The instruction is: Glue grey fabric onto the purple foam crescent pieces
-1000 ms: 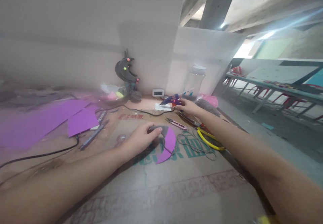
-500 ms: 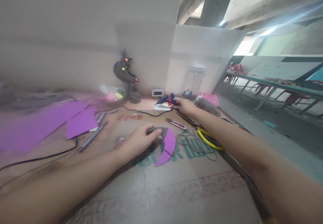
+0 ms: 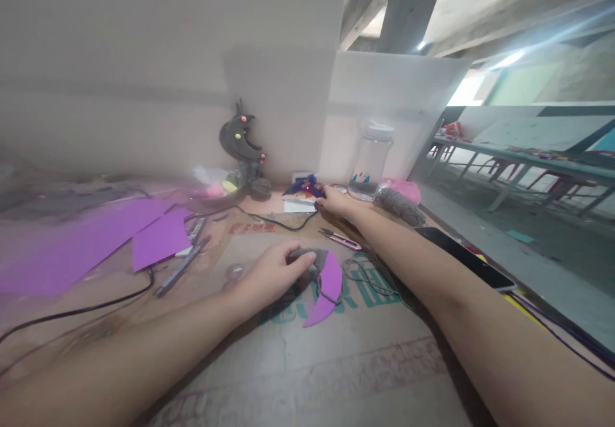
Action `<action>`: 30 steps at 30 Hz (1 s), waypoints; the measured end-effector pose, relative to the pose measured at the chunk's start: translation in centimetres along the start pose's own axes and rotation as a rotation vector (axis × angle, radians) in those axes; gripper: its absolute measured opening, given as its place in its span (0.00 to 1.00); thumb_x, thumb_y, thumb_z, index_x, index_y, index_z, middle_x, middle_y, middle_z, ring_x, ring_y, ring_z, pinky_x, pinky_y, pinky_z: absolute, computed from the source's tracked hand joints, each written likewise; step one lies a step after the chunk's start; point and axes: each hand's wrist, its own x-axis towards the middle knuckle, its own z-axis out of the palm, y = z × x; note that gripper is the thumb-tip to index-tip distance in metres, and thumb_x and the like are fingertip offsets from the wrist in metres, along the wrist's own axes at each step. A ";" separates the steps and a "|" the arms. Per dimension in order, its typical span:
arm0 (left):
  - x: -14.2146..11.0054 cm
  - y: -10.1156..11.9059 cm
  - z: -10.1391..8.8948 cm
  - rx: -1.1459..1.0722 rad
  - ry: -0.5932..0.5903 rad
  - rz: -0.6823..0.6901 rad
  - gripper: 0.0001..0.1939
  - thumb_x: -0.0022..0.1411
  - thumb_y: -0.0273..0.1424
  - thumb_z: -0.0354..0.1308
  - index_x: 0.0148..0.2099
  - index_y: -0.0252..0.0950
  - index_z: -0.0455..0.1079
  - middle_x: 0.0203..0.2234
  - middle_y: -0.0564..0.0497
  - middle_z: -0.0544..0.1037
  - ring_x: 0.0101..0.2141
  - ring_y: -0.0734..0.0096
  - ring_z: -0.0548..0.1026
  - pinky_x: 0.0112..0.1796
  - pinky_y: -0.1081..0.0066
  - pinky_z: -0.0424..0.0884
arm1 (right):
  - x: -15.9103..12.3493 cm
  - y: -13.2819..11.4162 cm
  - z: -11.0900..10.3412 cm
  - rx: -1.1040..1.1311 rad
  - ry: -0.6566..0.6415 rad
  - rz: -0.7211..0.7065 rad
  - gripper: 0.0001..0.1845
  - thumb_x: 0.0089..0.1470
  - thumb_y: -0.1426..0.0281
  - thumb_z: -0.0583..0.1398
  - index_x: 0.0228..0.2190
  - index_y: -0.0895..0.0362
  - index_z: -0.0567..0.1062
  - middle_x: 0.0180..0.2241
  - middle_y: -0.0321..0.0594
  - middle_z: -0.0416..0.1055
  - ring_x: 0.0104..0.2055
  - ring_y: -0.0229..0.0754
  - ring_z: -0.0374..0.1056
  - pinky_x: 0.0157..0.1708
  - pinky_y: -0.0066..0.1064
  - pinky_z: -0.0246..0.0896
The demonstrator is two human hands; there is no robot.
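Note:
My left hand [image 3: 283, 265] pinches the upper end of a purple crescent [image 3: 331, 281], which looks like foam or card. Grey yarn covers the crescent's top part, and a loose strand loops across its lower half. At the back of the table, my right hand [image 3: 335, 201] is closed around the handle of a dark blue glue gun [image 3: 307, 186] with a small red light. Its nozzle points left over a white card [image 3: 298, 206]. Pink-handled thread snips [image 3: 341, 240] lie just in front of that hand, beside loose grey yarn [image 3: 369, 276].
A grey crescent ornament [image 3: 237, 140] with coloured beads stands against the wall. Nearby are a clear bottle [image 3: 371, 161], a grey yarn ball [image 3: 401, 206] and a phone [image 3: 464, 257] by the right edge. Purple sheets [image 3: 161, 241], a pen [image 3: 182, 267] and a black cable [image 3: 96, 300] lie left.
My right hand has moved left with the glue gun, which now overlaps the small white clock behind it. The phone, formerly behind my right arm, shows. My left hand keeps its hold on the crescent.

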 end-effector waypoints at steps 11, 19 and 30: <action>0.0 0.1 0.0 -0.007 -0.012 0.018 0.15 0.63 0.42 0.50 0.32 0.37 0.65 0.24 0.54 0.74 0.27 0.69 0.71 0.28 0.72 0.61 | -2.1 2.2 -1.4 0.038 0.013 -0.021 0.18 0.60 0.64 0.58 0.50 0.58 0.69 0.50 0.45 0.68 0.47 0.46 0.68 0.45 0.44 0.67; 0.0 0.1 0.0 -0.014 -0.025 -0.005 0.15 0.63 0.43 0.51 0.33 0.37 0.65 0.24 0.54 0.73 0.25 0.72 0.68 0.25 0.74 0.60 | -2.5 2.1 -1.8 0.116 0.013 -0.056 0.19 0.60 0.65 0.59 0.51 0.59 0.68 0.51 0.46 0.69 0.48 0.45 0.68 0.48 0.42 0.64; -0.2 0.3 0.0 0.003 -0.009 0.005 0.16 0.62 0.44 0.50 0.33 0.37 0.66 0.24 0.53 0.74 0.25 0.70 0.70 0.26 0.73 0.61 | -4.0 3.1 -2.6 0.053 0.006 -0.005 0.24 0.52 0.61 0.63 0.49 0.57 0.70 0.49 0.49 0.73 0.47 0.50 0.70 0.45 0.34 0.61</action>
